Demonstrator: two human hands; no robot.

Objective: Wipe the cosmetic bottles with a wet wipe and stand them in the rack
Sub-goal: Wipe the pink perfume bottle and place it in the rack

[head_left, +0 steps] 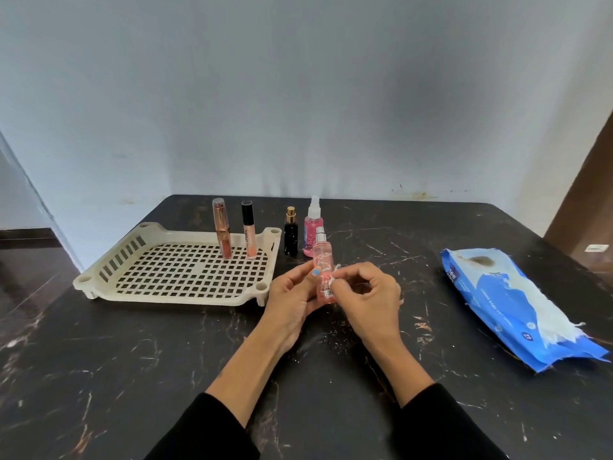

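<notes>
the dark scratched table (132, 376) stands by a pale blue wall (298, 94). above the table, left hand (292, 300) grips the pink bottle (323, 270), upright, cap up. right hand (368, 293) pinches a wipe (335, 272) against it. just behind stands the cream rack (179, 263).

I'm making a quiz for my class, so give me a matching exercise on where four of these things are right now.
Things:
1. rose-gold lipstick
2. black bottle
3. light pink spray bottle
4. blue wipes pack

Places:
A. lying on the table, far right
B. standing in the rack
C. held in the left hand, the right hand at its side
D. standing on the table just right of the rack

Pairs: 1-B, 2-D, 3-C, 4-A
</notes>
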